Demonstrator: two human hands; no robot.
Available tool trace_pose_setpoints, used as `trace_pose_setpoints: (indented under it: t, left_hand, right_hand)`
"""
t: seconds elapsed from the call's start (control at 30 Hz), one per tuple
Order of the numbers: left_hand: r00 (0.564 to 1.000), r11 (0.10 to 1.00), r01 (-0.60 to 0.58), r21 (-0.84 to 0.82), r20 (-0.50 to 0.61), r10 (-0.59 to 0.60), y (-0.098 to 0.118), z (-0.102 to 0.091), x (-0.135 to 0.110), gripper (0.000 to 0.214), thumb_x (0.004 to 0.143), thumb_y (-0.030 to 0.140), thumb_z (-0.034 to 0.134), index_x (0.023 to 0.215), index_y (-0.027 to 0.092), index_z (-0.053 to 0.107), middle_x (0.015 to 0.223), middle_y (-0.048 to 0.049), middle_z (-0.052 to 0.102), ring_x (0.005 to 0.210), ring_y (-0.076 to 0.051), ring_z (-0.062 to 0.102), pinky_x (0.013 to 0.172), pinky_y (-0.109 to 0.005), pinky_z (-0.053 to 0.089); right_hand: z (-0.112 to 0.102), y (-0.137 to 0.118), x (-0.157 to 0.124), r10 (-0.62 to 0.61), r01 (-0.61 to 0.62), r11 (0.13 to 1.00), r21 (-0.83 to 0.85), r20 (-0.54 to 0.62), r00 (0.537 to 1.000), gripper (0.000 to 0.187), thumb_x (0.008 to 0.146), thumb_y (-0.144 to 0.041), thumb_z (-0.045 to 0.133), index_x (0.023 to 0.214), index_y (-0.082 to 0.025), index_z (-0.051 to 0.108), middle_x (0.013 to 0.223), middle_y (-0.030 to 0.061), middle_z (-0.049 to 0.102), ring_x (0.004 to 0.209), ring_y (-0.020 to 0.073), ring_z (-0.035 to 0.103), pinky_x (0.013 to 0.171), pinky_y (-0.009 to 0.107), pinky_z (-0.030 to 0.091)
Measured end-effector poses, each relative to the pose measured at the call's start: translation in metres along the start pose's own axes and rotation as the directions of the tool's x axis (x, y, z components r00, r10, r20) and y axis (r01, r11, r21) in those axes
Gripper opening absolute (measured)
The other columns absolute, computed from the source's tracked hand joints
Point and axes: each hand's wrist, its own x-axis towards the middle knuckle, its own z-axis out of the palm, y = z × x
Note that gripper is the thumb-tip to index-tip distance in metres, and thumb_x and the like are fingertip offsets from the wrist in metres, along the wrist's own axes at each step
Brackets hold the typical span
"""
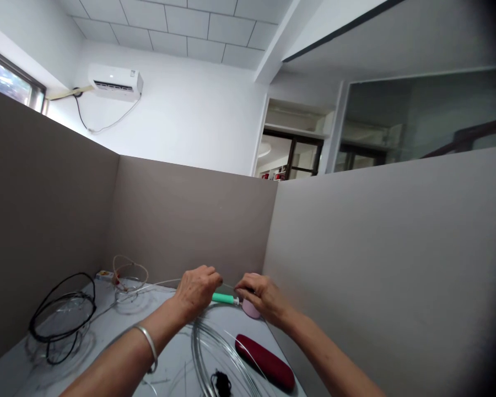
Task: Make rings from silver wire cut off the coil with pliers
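Pinching a thin silver wire point(229, 286) straight between both hands, left hand point(196, 292) clenched on it, right hand point(258, 298) gripping it at the fingertips, the span held steady just above a green-handled tool point(224, 298) on the white table point(116, 325).

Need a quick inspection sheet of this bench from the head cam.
surface: white marble-pattern table
job's things: thin wire at the fingers, above a green handle; pink disc beside it
clutter: silver wire coil, black wire coil, pale wire coil, dark red case, small black tangle
grippers: left hand fingers pinch the wire; right hand close by, grip unclear; silver bangle on left wrist
cables: white cable below the air conditioner
surroundings: grey partition, window; other people: nothing seen
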Motion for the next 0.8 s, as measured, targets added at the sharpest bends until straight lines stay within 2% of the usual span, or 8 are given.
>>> trace_pose_setpoints:
  t: [0.13,0.23,0.4,0.5,0.67,0.8]
  left_hand:
    - [0.998,0.988,-0.003,-0.157,-0.067,-0.008,-0.007,0.006,-0.004,0.024,0.086,0.027,0.037,0.083,0.023,0.061,0.077,0.0003,0.058,0.073,-0.011,0.052,0.062,-0.020,0.036]
    - [0.996,0.966,-0.004,-0.258,-0.085,-0.019,-0.008,0.007,-0.005,0.023,0.085,0.029,0.040,0.083,0.023,0.062,0.077,0.0010,0.060,0.073,-0.010,0.053,0.063,-0.019,0.036]
    - [0.998,0.942,0.067,-0.329,0.027,-0.061,-0.005,0.004,-0.003,0.020,0.082,0.027,0.042,0.080,0.023,0.062,0.079,0.0014,0.062,0.072,-0.011,0.054,0.062,-0.020,0.036]
    - [0.991,0.920,0.130,-0.369,0.088,-0.105,-0.004,0.004,-0.001,0.020,0.080,0.028,0.043,0.079,0.022,0.063,0.079,0.0005,0.063,0.072,-0.013,0.054,0.061,-0.021,0.036]
    - [0.987,0.880,0.158,-0.448,0.105,-0.123,-0.003,0.006,0.002,0.020,0.077,0.028,0.045,0.075,0.020,0.063,0.073,0.0007,0.062,0.067,-0.012,0.052,0.059,-0.021,0.035]
    - [0.983,0.832,0.181,-0.524,0.123,-0.136,-0.004,0.009,0.005,0.024,0.078,0.030,0.043,0.074,0.016,0.062,0.061,0.0023,0.058,0.058,-0.010,0.048,0.053,-0.018,0.034]
  right_hand:
    - [-0.004,-0.001,-0.001,0.055,-0.058,0.993,0.102,0.040,0.998,0.018,0.072,-0.027,0.052,0.063,-0.018,0.064,0.062,0.0023,0.060,0.063,0.0136,0.051,0.061,0.024,0.037]
    - [-0.009,-0.001,-0.002,0.110,-0.130,0.973,0.193,0.110,0.988,0.018,0.071,-0.028,0.053,0.063,-0.016,0.064,0.060,0.0011,0.057,0.058,0.0117,0.048,0.054,0.022,0.037]
    - [-0.018,0.000,-0.006,0.171,-0.237,0.925,0.296,0.232,0.958,0.022,0.071,-0.031,0.051,0.073,-0.015,0.067,0.057,-0.0010,0.053,0.048,0.0080,0.041,0.042,0.019,0.032]
    - [-0.019,0.001,-0.008,0.195,-0.264,0.910,0.320,0.231,0.953,0.020,0.069,-0.029,0.052,0.068,-0.014,0.066,0.055,-0.0013,0.052,0.047,0.0074,0.039,0.043,0.019,0.030]
    - [-0.019,0.003,-0.010,0.213,-0.274,0.894,0.355,0.203,0.956,0.019,0.066,-0.030,0.054,0.059,-0.014,0.061,0.054,-0.0021,0.049,0.048,0.0074,0.037,0.045,0.020,0.029]
    - [-0.019,0.005,-0.011,0.221,-0.276,0.889,0.366,0.184,0.958,0.023,0.068,-0.035,0.052,0.061,-0.015,0.059,0.051,-0.0037,0.045,0.044,0.0062,0.033,0.041,0.019,0.026]
